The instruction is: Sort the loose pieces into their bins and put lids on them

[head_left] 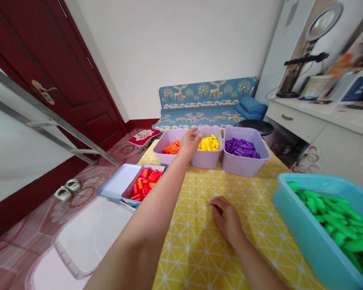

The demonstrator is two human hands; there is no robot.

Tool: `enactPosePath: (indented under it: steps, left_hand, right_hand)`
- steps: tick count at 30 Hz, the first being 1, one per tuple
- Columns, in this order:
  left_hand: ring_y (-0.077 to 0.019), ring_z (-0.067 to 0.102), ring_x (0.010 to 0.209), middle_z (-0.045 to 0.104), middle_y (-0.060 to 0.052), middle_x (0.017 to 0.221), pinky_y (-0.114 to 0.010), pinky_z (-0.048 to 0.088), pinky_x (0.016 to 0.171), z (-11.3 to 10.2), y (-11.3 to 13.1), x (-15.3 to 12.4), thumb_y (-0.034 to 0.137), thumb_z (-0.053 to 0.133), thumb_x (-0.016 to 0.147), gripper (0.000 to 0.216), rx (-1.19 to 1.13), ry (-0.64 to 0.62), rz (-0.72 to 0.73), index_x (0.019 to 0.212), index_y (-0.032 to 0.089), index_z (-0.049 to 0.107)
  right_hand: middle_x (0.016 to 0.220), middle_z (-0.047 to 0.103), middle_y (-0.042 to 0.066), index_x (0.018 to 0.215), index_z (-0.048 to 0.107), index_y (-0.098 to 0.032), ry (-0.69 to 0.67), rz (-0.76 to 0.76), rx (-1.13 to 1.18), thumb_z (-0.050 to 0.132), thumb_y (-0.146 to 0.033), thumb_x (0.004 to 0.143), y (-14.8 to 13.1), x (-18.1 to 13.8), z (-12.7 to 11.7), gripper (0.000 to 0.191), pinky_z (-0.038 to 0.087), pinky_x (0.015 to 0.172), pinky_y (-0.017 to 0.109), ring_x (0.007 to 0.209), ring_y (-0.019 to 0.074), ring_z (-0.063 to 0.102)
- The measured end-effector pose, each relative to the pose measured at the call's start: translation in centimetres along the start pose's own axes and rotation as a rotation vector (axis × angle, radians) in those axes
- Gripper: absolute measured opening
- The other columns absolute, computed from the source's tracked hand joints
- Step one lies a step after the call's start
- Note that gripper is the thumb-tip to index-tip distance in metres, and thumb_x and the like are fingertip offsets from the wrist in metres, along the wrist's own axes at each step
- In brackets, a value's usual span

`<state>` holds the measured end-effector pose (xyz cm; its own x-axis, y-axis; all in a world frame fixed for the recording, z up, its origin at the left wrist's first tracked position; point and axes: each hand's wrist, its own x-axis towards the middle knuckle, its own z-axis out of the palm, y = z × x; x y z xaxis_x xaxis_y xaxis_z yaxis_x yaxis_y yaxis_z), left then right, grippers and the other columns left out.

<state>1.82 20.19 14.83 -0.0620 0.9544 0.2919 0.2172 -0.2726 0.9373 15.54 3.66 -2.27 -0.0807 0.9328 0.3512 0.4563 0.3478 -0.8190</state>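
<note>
The person's left hand [190,144] reaches out to the middle of the frame, over the near rims where the bin of orange pieces [171,147] and the bin of yellow pieces [209,143] stand side by side. Its fingers [196,137] are curled loosely toward the yellow bin; whether they pinch anything I cannot tell from here. The right hand [226,218] lies palm down on the yellow patterned tabletop [199,241], lower centre of the frame, fingers bent slightly and close together, holding nothing.

Just right of the yellow bin stands a third lilac bin with purple pieces [242,147]. At the lower right a turquoise tub [308,237] holds green pieces [335,219]. Left of the outstretched arm, a bin of red pieces [145,183] rests on a pale blue lid [116,183] at the tabletop's edge. A blue patterned sofa [205,102] stands against the far wall, and a dark red door [63,72] fills the upper left.
</note>
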Motion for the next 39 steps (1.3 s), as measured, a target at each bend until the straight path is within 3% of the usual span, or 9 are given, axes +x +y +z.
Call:
enactPosePath:
  steps: [4, 9, 16, 19, 21, 24, 27, 32, 39]
  left_hand:
    - [-0.0237, 0.056, 0.114, 0.046, -0.013, 0.141, -0.033, 0.049, 0.088, 1.2, -1.1, -3.4, 0.023, 0.065, 0.082, 0.055, 0.015, -0.035, 0.262, 0.134, 0.021, 0.049]
    - [-0.0177, 0.066, 0.081, 0.073, -0.005, 0.083, -0.027, 0.051, 0.076, 0.6, -2.7, -17.3, 0.021, 0.061, 0.083, 0.014, 0.017, -0.490, 0.050, 0.085, 0.018, 0.074]
    - [-0.0091, 0.048, 0.050, 0.056, 0.002, 0.051, -0.019, 0.036, 0.051, -3.9, -2.8, -28.8, 0.033, 0.070, 0.077, 0.027, 0.232, -0.472, -0.192, 0.059, 0.014, 0.065]
    - [-0.0121, 0.058, 0.066, 0.066, -0.002, 0.070, -0.021, 0.044, 0.066, -6.2, -2.9, -31.1, 0.014, 0.060, 0.080, 0.011, 0.247, -0.452, -0.089, 0.076, 0.015, 0.070]
    - [-0.0147, 0.062, 0.089, 0.067, -0.007, 0.104, -0.024, 0.046, 0.081, -7.4, -2.7, -32.2, 0.004, 0.051, 0.080, 0.032, 0.200, -0.450, -0.023, 0.103, 0.019, 0.068]
    - [-0.0189, 0.056, 0.114, 0.054, -0.009, 0.132, -0.029, 0.044, 0.094, -8.8, -2.2, -33.2, 0.007, 0.057, 0.080, 0.039, 0.164, -0.425, -0.008, 0.114, 0.023, 0.064]
    - [-0.0179, 0.061, 0.102, 0.065, -0.007, 0.112, -0.027, 0.046, 0.089, -9.8, -1.6, -34.1, 0.020, 0.065, 0.082, 0.002, 0.164, -0.366, 0.004, 0.083, 0.019, 0.067]
    - [-0.0162, 0.061, 0.103, 0.064, -0.007, 0.114, -0.026, 0.047, 0.090, -13.2, -0.7, -35.5, 0.011, 0.055, 0.086, 0.017, 0.251, -0.288, 0.154, 0.097, 0.021, 0.065]
    - [-0.0129, 0.066, 0.082, 0.069, -0.002, 0.086, -0.020, 0.050, 0.075, -17.4, -0.6, -37.0, 0.007, 0.053, 0.087, 0.022, 0.342, -0.126, 0.190, 0.097, 0.024, 0.064]
  right_hand:
    - [0.093, 0.064, 0.006, 0.091, 0.065, -0.020, 0.014, -0.016, 0.046, 0.046, -0.021, 0.086, 0.8, 0.1, 0.1, 0.019, 0.049, 0.078, 0.033, 0.085, 0.0190, 0.062]
    - [0.091, 0.066, 0.006, 0.087, 0.066, -0.020, -0.021, 0.007, 0.015, 0.050, -0.025, 0.083, 1.0, 0.0, -0.3, 0.017, 0.049, 0.076, 0.033, 0.085, 0.0208, 0.062]
    - [0.088, 0.064, 0.006, 0.075, 0.065, -0.019, 0.011, 0.016, 0.059, 0.051, -0.036, 0.089, 0.6, 0.0, -0.6, 0.027, 0.047, 0.078, 0.032, 0.084, 0.0187, 0.061]
    - [0.078, 0.061, 0.004, 0.061, 0.059, -0.019, -0.002, 0.029, 0.067, 0.050, -0.038, 0.090, 0.7, -0.1, -0.6, 0.035, 0.046, 0.071, 0.030, 0.075, 0.0168, 0.059]
    - [0.083, 0.062, 0.006, 0.059, 0.058, -0.019, 0.014, 0.034, 0.059, 0.050, -0.036, 0.088, 0.8, -0.2, -0.5, 0.035, 0.046, 0.069, 0.030, 0.077, 0.0171, 0.060]
    - [0.121, 0.055, 0.012, 0.091, 0.067, -0.018, 0.092, 0.025, 0.066, 0.051, -0.027, 0.083, 1.1, -0.2, -0.2, 0.020, 0.049, 0.069, 0.030, 0.088, 0.0177, 0.063]
    - [0.142, 0.039, 0.015, 0.122, 0.056, -0.020, 0.150, 0.008, 0.069, 0.052, -0.023, 0.079, 1.3, -0.2, 0.0, 0.043, 0.052, 0.065, 0.030, 0.092, 0.0177, 0.063]
    - [0.097, 0.066, 0.008, 0.075, 0.065, -0.020, 0.143, -0.124, -0.123, 0.054, -0.035, 0.086, -1.0, -1.0, 1.2, 0.022, 0.051, 0.073, 0.035, 0.087, 0.0211, 0.062]
    - [0.112, 0.062, 0.005, 0.112, 0.060, -0.023, -0.300, -0.568, -0.129, 0.046, -0.008, 0.089, -14.0, -1.9, 10.7, 0.030, 0.048, 0.085, 0.028, 0.101, 0.0162, 0.058]
